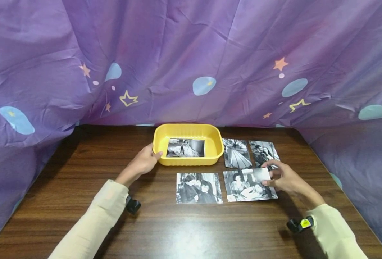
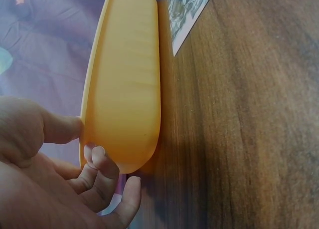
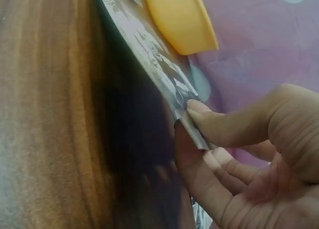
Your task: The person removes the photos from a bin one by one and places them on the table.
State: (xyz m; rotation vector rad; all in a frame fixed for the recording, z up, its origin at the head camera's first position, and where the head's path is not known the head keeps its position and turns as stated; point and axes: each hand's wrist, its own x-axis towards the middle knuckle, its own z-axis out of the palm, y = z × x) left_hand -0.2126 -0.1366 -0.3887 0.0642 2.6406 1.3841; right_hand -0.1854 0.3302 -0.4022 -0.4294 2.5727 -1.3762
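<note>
My left hand (image 1: 144, 161) grips the left end of a yellow plastic tray (image 1: 191, 162). In the left wrist view the thumb lies at its rim and the other fingers bend against the outer wall. A black-and-white photo (image 1: 186, 148) lies inside the tray. To the right, my right hand (image 1: 283, 177) pinches the right edge of another black-and-white photo (image 1: 242, 187) between thumb and fingers. The right wrist view has this photo (image 3: 149, 57) edge-on, its held end raised over the wood with a dark shadow below.
One photo (image 1: 198, 189) lies flat in front of the tray. Two more, a photo with a wide pale gown (image 1: 237, 154) and a photo of close figures (image 1: 263, 149), lie right of the tray. A purple patterned cloth (image 1: 178, 54) hangs behind the brown wooden table (image 1: 139, 230).
</note>
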